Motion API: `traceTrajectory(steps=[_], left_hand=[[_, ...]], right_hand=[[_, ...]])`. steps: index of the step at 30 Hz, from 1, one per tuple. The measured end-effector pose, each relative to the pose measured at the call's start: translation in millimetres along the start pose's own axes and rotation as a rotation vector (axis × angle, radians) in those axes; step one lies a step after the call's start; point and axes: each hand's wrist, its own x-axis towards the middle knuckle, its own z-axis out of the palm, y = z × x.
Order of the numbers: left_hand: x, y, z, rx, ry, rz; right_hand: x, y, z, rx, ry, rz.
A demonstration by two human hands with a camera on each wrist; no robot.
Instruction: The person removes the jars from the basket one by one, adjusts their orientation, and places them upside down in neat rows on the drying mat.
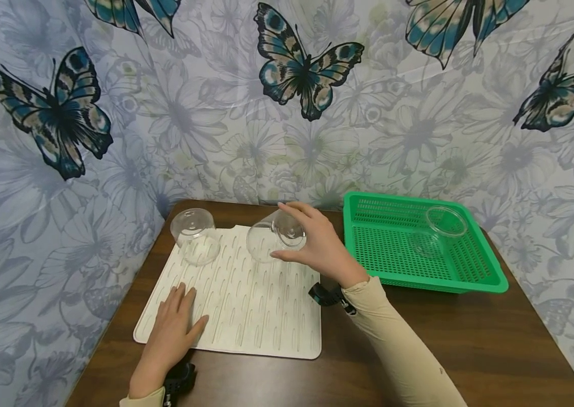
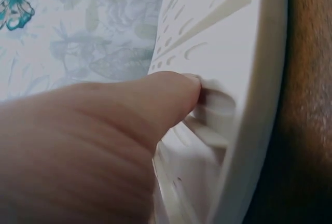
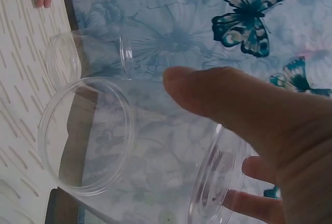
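Observation:
My right hand grips a clear cup by its base end, thumb on one side and fingers on the other. This cup is upside down and leaning, its rim toward the white ridged drying mat; whether the rim touches cannot be told. The right wrist view shows its round rim and see-through wall. A second clear cup stands upside down at the mat's far left corner. My left hand rests on the mat's near left part, fingers extended; its thumb lies on the ridges.
A green perforated plastic basket stands on the right of the brown wooden table, with another clear cup tilted inside it. Behind the table hangs a butterfly-patterned cloth.

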Motion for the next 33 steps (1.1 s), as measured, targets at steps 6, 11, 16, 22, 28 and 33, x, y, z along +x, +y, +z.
traceTrajectory(steps=[6,11,16,22,28,33], left_hand=[[-1.3,-1.0,-0.6,0.0,-0.018,-0.012],[-2.3,-2.8,0.7,-0.008,-0.021,-0.013],[-0.8,-5.2,2.5,-0.019,-0.013,-0.005],[-2.9,-14.8,10.1,-0.045,0.038,0.034],[-4.2,-15.6,11.4,-0.068,0.05,0.039],[-2.5,-20.3,15.4,-0.068,0.057,0.05]], right_hand=[[29.3,-3,18,-0.074,-0.096,-0.019],[45.8,-4,35,-0.127,-0.173,-0.012],[58.7,-5,47,-0.151,-0.234,0.029],[70.6,-4,61,-0.176,-0.284,0.059],[80.4,-7,73,-0.2,-0.319,0.066],[87.1,-10,81,-0.226,-0.331,0.053]])
